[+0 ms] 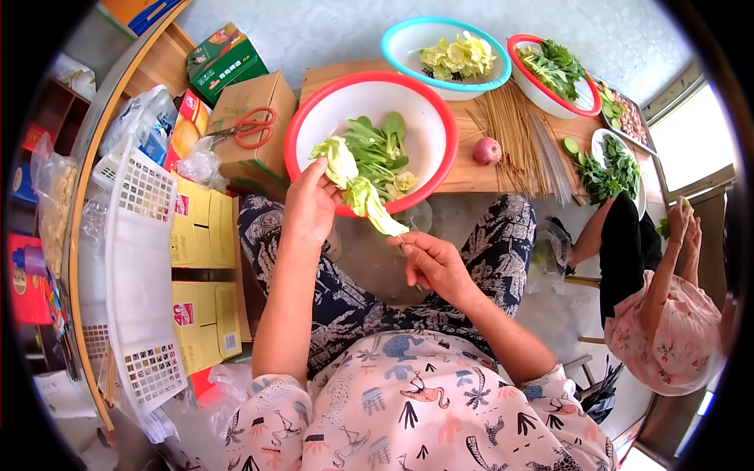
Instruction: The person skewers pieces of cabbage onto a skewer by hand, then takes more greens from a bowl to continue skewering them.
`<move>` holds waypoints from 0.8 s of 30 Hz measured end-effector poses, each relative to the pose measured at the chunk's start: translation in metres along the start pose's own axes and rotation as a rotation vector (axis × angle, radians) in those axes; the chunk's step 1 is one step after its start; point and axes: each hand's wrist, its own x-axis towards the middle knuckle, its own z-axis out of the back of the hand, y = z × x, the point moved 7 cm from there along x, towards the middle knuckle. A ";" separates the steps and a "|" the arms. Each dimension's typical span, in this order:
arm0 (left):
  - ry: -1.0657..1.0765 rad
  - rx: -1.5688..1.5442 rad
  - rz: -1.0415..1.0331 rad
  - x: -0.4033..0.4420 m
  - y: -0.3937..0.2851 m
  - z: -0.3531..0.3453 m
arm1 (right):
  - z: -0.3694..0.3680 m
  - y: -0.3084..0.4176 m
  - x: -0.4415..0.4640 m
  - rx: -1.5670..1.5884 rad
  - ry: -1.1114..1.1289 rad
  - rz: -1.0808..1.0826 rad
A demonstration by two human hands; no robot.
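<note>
My left hand (311,202) is closed on pale green cabbage leaves (363,194), which stretch down towards the right over the front rim of a red-rimmed white basin (449,149). At the leaves' lower end, my right hand (434,263) is closed in a pinch around a thin skewer (403,242), mostly hidden by the fingers and the leaf. Inside the basin lie dark green leafy stems (375,149) and a few yellowish pieces. A bundle of bamboo skewers (514,141) rests on the wooden table to the right, beside a red onion (487,151).
Behind stand a blue-rimmed basin (385,49) of cabbage and a red-rimmed basin (583,108) of greens. Orange-handled scissors (253,128) lie on a cardboard box (247,98) at left, near a white plastic basket (129,275). Another person (664,330) sits at the right.
</note>
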 end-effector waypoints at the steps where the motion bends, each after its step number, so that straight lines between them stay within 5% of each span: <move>1: -0.001 -0.006 -0.004 0.000 0.001 0.000 | 0.001 -0.002 0.000 0.018 -0.008 0.000; 24: 0.010 0.015 -0.015 -0.009 0.003 -0.012 | -0.006 -0.003 0.004 0.124 -0.004 -0.017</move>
